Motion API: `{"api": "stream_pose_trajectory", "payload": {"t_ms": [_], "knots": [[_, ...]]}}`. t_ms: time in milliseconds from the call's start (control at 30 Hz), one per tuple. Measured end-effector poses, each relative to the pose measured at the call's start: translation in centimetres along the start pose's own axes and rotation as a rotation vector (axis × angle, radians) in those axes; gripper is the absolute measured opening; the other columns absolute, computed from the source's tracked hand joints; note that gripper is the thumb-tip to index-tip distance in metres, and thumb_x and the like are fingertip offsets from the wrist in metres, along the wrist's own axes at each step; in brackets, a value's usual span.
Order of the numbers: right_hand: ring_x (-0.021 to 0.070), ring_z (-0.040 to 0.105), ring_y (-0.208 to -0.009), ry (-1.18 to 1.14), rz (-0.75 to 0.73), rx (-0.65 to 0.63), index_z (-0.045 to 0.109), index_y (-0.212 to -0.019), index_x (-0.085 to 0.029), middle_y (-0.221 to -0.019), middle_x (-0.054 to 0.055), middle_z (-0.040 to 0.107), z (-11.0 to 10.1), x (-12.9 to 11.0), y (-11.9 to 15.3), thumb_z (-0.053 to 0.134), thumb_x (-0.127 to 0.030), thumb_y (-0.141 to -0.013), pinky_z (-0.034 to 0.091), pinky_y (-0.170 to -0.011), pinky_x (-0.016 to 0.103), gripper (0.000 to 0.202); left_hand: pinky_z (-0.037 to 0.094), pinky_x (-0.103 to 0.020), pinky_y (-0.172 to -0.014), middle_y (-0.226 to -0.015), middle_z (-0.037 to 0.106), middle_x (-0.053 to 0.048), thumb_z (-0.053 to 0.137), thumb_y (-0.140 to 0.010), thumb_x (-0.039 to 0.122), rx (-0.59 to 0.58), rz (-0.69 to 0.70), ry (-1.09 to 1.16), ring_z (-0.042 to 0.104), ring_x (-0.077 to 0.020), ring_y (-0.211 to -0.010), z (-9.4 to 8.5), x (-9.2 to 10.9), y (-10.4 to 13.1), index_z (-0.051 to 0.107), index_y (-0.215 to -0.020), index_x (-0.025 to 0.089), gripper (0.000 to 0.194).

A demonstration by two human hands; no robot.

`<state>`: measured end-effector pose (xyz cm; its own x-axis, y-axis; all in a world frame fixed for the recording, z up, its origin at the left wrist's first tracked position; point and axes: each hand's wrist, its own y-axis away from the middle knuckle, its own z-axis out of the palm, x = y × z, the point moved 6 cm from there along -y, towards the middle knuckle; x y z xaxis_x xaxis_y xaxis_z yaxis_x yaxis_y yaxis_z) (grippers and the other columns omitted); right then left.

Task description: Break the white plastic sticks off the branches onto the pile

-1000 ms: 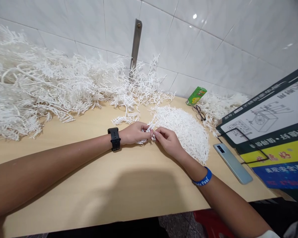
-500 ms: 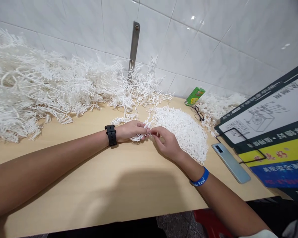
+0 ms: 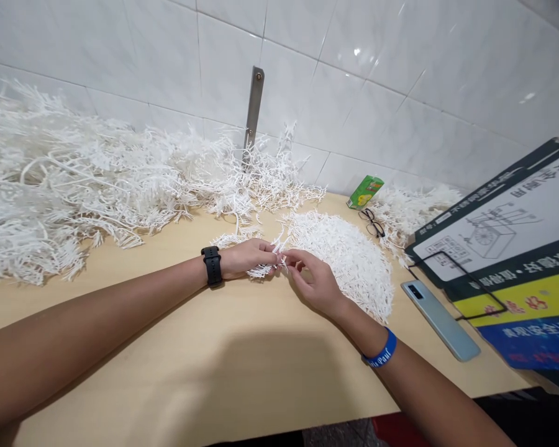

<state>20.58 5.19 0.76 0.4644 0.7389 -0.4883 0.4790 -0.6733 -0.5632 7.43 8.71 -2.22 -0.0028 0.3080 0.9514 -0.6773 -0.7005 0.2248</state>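
Our right hand (image 3: 319,287) has loosened its pinch—grasp unclear—so our left hand (image 3: 246,256) steadies the gripped thin, white, branched strands (image 3: 261,270).

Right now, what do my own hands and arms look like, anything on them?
Both hands are bare, with no gloves. The left hand has a black watch or band with a holed strap at its wrist. The right hand has a blue wristband with white lettering. No sleeve shows on either forearm.

White branching sprig (image 3: 262,270) in hand (image 3: 249,257)
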Motion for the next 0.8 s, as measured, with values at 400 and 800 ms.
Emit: {"api": "stream_pose_trajectory", "payload": {"t_ms": [400, 800], "knots": [[0.0163, 0.061, -0.089, 0.040, -0.029, -0.047, 0.056, -0.115, -0.021, -0.099, 0.006, 0.067, 0.5, 0.3, -0.1, 0.046, -0.014, -0.091, 0.051, -0.081, 0.033, 0.026, 0.033, -0.020, -0.046, -0.057, 0.057, 0.000, 0.075, -0.068, 0.039, -0.012, -0.036, -0.014, 0.047, -0.0067, -0.048, 0.3, 0.2, 0.3, 0.061, -0.070, 0.010, 0.033], [0.0158, 0.063, -0.082, 0.074, -0.111, 0.009, 0.057, -0.118, -0.022, -0.092, 0.006, 0.068, -0.3, -0.5, -0.1, 0.054, -0.019, -0.091, 0.053, -0.076, 0.031, 0.027, 0.039, -0.021, -0.050, -0.057, 0.060, -0.002, 0.075, -0.070, 0.040, -0.110, -0.061, -0.072, 0.053, -0.0088, -0.051, 1.0, 0.3, 0.8, 0.066, -0.071, 0.009, 0.032]]}}
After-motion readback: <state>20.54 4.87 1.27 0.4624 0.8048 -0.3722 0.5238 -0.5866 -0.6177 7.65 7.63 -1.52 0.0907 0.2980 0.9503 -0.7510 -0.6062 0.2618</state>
